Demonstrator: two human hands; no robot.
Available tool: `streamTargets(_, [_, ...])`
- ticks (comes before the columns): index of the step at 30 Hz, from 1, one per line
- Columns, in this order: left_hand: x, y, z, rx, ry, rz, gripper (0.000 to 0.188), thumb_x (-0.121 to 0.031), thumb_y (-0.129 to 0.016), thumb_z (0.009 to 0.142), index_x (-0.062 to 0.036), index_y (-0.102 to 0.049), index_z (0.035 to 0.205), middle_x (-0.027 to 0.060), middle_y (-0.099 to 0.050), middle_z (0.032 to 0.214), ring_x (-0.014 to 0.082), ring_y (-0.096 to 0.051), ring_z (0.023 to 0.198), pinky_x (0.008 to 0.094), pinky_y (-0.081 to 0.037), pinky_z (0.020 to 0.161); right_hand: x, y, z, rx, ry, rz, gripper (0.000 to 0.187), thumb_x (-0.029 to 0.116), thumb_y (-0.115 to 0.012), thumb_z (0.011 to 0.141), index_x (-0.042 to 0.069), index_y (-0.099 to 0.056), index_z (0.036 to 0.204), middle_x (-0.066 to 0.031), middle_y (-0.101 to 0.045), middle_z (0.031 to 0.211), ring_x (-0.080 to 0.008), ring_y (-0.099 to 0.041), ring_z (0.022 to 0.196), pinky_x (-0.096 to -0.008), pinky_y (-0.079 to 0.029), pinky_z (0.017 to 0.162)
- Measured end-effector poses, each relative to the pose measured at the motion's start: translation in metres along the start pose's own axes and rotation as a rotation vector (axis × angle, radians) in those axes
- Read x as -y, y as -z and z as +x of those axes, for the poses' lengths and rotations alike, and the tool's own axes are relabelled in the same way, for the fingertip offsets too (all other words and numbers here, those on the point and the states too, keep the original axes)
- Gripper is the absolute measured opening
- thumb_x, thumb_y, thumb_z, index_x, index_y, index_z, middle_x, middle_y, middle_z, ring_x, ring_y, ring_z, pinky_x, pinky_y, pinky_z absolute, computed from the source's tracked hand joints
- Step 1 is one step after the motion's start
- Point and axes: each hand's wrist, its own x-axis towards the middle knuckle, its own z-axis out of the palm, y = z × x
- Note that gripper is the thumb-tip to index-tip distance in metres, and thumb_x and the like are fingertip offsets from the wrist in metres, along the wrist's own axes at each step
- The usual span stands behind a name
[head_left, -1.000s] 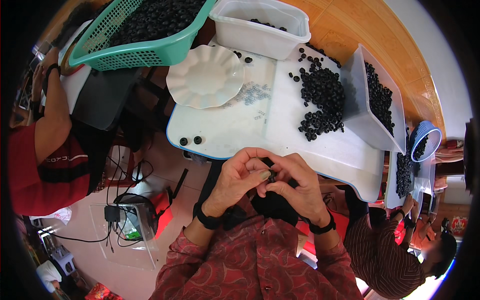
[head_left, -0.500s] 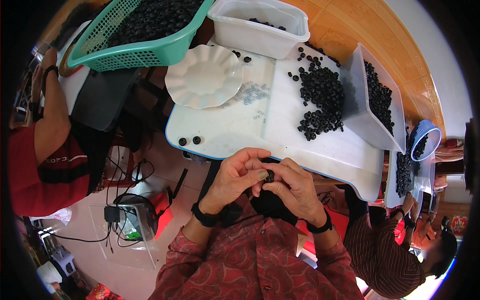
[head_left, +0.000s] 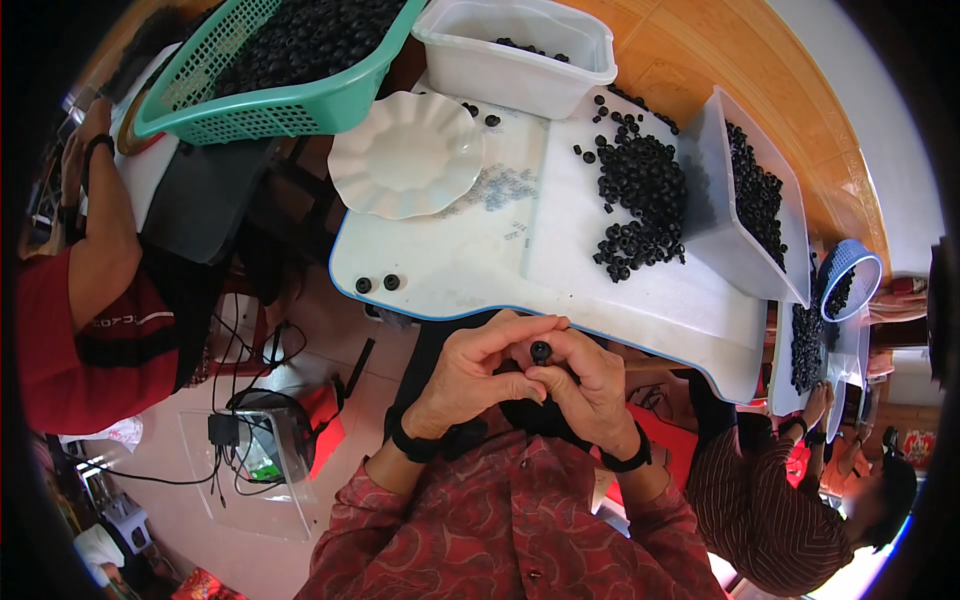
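Note:
Just off the table's near edge, my two hands meet around a small round black part (head_left: pixel 541 351) with a hole in its end. My right hand (head_left: pixel 592 392) pinches it between thumb and forefinger. My left hand (head_left: pixel 478 372) curls around its other side, forefinger stretched above it and thumb below; its other fingers are partly hidden. Two similar black parts (head_left: pixel 377 284) stand on the white table (head_left: pixel 450 265) near its left front corner. A larger heap of black parts (head_left: pixel 640 190) lies on the table's right side.
A scalloped white plate (head_left: pixel 405 155) sits at the left. Behind are a green basket (head_left: pixel 255 122) of black parts and a white tub (head_left: pixel 505 75). A translucent bin (head_left: pixel 725 215) stands right. People (head_left: pixel 95 330) work on both sides; cables (head_left: pixel 215 430) lie lower left.
The black part has turned so its holed end faces up, and more of it shows. My left thumb has slid off it and down, and my left forefinger reaches further right.

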Motion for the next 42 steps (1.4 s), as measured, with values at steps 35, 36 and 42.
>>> streamTargets(35, [0.005,0.005,0.001,0.04,-0.143,0.209,0.067,0.008,-0.079,0.071,-0.0008,-0.055,0.134,0.0149,-0.059,0.128,0.0129,-0.057,0.096,0.0265,-0.05,0.084,-0.012,-0.006,-0.005,-0.041,-0.049,0.139,0.024,0.001,-0.07,0.084,0.0,-0.061,0.107,-0.0083,-0.065,0.088,-0.0125,-0.063,0.069,-0.0247,-0.05,0.061])
streamTargets(36, [0.006,0.005,0.001,0.039,-0.156,0.222,0.066,0.007,-0.079,0.071,-0.001,-0.056,0.133,0.0141,-0.06,0.127,0.0123,-0.056,0.094,0.026,-0.049,0.082,-0.011,-0.006,-0.005,-0.049,-0.03,0.116,0.023,0.001,-0.07,0.085,0.0,-0.061,0.106,-0.0087,-0.065,0.088,-0.0128,-0.063,0.068,-0.0249,-0.05,0.061])
streamTargets(42, [0.007,0.005,0.0,0.011,-0.135,0.242,0.061,0.006,-0.079,0.071,-0.0001,-0.06,0.128,0.0119,-0.064,0.121,0.0114,-0.056,0.09,0.0247,-0.048,0.08,-0.009,-0.007,-0.002,-0.08,0.07,0.054,0.019,0.002,-0.067,0.087,-0.001,-0.06,0.105,-0.009,-0.064,0.084,-0.0133,-0.06,0.064,-0.0245,-0.048,0.058])
